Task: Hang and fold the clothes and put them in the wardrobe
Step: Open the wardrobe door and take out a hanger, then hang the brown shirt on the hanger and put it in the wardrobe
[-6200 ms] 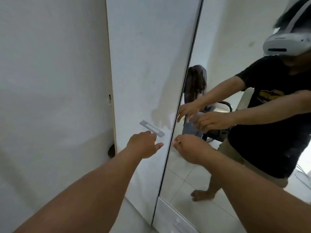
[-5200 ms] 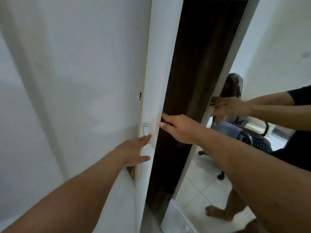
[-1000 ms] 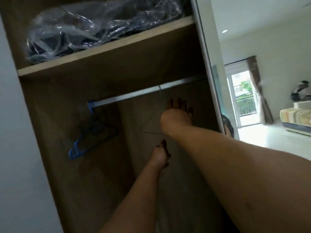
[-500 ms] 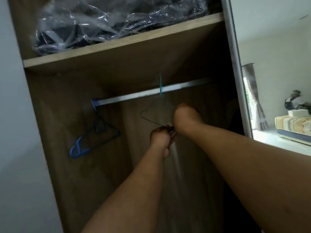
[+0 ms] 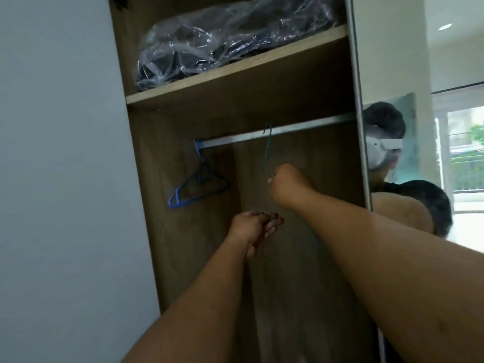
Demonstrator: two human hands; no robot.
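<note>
The wardrobe (image 5: 146, 205) stands open, with a metal rail (image 5: 301, 129) under a wooden shelf (image 5: 235, 72). A thin green wire hanger (image 5: 267, 150) has its hook at the rail; my right hand (image 5: 288, 184) is closed around its lower part, which is mostly hidden by the hand. My left hand (image 5: 251, 229) is lower and to the left, fingers loosely curled; nothing shows in it. A blue plastic hanger (image 5: 199, 187) hangs at the rail's left end.
Dark clothes in a clear plastic bag (image 5: 225, 40) lie on the top shelf. A mirrored sliding door (image 5: 392, 153) is at the right, reflecting a person. A white wall (image 5: 52, 179) is at the left.
My right hand has closed on the green hanger and turned it edge-on under the rail. My left hand has let go of the hanger and dropped lower.
</note>
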